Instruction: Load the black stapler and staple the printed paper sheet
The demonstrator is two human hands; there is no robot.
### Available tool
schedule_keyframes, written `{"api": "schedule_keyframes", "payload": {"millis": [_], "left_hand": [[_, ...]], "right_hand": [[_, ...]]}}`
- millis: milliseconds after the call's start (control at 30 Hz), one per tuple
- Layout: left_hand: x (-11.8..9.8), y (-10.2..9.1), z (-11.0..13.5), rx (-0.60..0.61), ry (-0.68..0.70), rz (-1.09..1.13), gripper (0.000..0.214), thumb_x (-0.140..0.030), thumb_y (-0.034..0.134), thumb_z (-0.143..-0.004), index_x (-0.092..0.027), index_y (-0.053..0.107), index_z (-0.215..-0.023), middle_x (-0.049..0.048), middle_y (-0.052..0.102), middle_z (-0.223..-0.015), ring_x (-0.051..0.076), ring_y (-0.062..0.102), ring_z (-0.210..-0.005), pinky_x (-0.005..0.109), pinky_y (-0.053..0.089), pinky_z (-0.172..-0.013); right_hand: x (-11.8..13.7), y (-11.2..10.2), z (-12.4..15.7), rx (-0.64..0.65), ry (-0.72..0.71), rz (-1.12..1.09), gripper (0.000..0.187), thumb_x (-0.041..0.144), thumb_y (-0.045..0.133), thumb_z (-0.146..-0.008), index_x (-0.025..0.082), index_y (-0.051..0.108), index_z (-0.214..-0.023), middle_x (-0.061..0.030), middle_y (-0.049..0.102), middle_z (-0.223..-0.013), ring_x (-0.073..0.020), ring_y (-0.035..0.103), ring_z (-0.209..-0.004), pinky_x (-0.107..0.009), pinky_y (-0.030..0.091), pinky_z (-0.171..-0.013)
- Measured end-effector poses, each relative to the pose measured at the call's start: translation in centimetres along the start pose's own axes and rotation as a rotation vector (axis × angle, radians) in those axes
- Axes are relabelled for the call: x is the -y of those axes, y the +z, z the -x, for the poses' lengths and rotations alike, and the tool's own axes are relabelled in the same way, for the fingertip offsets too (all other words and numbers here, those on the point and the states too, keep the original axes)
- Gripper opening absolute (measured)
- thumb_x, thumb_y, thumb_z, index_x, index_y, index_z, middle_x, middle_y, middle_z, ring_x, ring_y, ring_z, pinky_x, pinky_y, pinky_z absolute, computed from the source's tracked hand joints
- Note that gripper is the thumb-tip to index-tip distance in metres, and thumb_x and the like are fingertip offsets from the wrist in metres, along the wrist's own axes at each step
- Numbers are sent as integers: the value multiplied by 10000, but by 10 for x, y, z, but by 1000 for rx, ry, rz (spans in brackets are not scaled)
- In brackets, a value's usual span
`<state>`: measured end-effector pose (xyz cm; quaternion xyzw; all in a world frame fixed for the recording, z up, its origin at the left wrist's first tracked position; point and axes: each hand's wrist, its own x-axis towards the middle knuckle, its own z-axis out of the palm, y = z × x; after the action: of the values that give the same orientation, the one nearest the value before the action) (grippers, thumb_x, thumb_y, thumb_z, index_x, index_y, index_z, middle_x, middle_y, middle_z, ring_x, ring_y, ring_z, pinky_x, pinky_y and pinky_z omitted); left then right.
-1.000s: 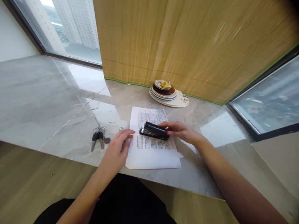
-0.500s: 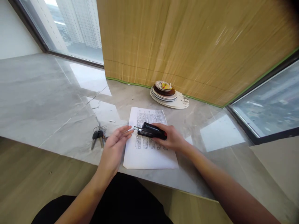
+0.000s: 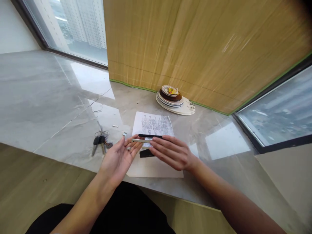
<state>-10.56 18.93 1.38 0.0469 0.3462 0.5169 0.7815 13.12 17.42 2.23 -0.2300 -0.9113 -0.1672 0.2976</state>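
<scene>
A black stapler (image 3: 146,154), turned on its side with its parts spread apart, is in my right hand (image 3: 172,151). The fingers lie stretched along it and cover its rear half. Its metal staple channel (image 3: 140,140) points left, over the fingertips of my left hand (image 3: 119,159). That hand is open, palm up, with fingers stretched out. A small silvery piece (image 3: 128,148) shows against its fingers, and another small piece (image 3: 124,134) is just above the thumb; whether they rest or fall I cannot tell. Printed paper (image 3: 156,170) lies beneath both hands.
A ring of keys (image 3: 101,141) lies left of my left hand. Behind the paper stands a stack of plates (image 3: 170,99) with a small yellow packet (image 3: 173,91) on top. The stone ledge (image 3: 73,139) ends at its front edge near my lap.
The stapler has been rolled onto its side and its parts now stand apart. My left hand has turned palm up under its front end, and small silvery pieces have appeared there.
</scene>
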Motion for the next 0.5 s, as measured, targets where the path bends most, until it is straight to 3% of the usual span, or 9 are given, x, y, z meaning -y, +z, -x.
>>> {"api": "schedule_keyframes", "payload": {"millis": [100, 167, 267, 367, 433, 500], "left_hand": [[-1, 3, 4, -64, 88, -41, 345, -5, 434, -959, 20, 625, -1244, 257, 738, -1186, 260, 764, -1111, 328, 635, -1006], [-1, 5, 9, -71, 176, -98, 392, 42, 439, -920, 20, 617, -1269, 274, 716, -1267, 273, 733, -1202, 322, 613, -1049], [0, 4, 15, 20, 253, -212, 353, 4, 501, -950, -18, 638, -1275, 249, 716, -1306, 269, 712, -1244, 308, 590, -1082], [5, 1, 20, 151, 261, -378, 300, -142, 585, -1004, -77, 653, -1289, 205, 745, -1272, 272, 729, -1211, 353, 589, -1083], [9, -1, 25, 264, 240, -544, 329, -290, 608, -1031, -121, 655, -1310, 175, 765, -1236, 278, 750, -1158, 406, 593, -1073], [13, -3, 30, 390, 216, -757, 374, -404, 593, -1042, -159, 673, -1313, 152, 768, -1244, 288, 747, -1152, 448, 575, -1086]], "right_hand": [[-5, 9, 3, -166, 518, -215, 444, 99, 684, -917, 268, 695, -1328, -35, 801, -1200, -234, 773, -1101, -408, 658, -951], [-12, 17, 8, -176, 835, -382, 395, 164, 777, -853, 246, 746, -1238, -36, 824, -1076, -241, 798, -936, -377, 671, -822], [-23, 26, 17, -82, 1038, -581, 383, 201, 839, -786, 219, 780, -1164, -43, 826, -1036, -256, 791, -901, -386, 653, -808], [-25, 24, 16, -56, 992, -539, 409, 242, 853, -798, 221, 769, -1198, -79, 805, -1134, -288, 762, -1029, -456, 620, -923], [-19, 16, 9, -156, 810, -399, 461, 307, 871, -813, 233, 747, -1251, -107, 767, -1224, -304, 714, -1139, -493, 578, -1008], [-7, 9, 1, -247, 529, -328, 465, 356, 862, -845, 248, 733, -1278, -108, 745, -1256, -277, 688, -1166, -465, 562, -1034]]}}
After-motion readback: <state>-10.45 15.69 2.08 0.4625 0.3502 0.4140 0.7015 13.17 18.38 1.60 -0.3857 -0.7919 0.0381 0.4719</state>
